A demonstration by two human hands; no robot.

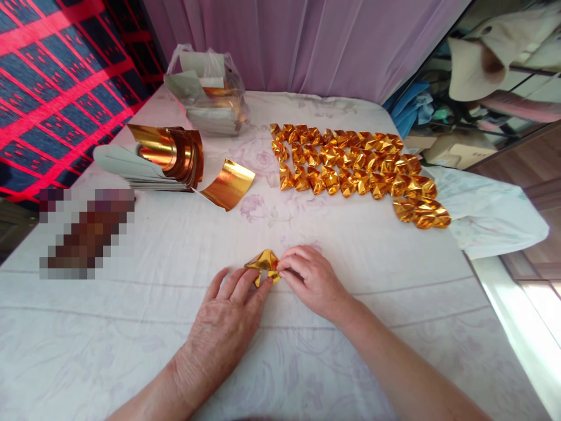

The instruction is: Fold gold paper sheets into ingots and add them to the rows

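A partly folded piece of gold foil paper lies on the cloth-covered table between my two hands. My left hand rests over its left and near side, with fingertips and thumb pressing on it. At its right corner, my right hand pinches the edge between thumb and fingers. Beyond them, rows of folded gold paper pieces sit toward the back right. A single gold sheet lies curled at the back left, beside a stack of curled gold sheets with pale undersides.
A clear plastic bag holding more sheets stands at the back left. A white bag hangs at the right table edge. A purple curtain closes off the back. One object at the left is pixelated. Shelves stand at right.
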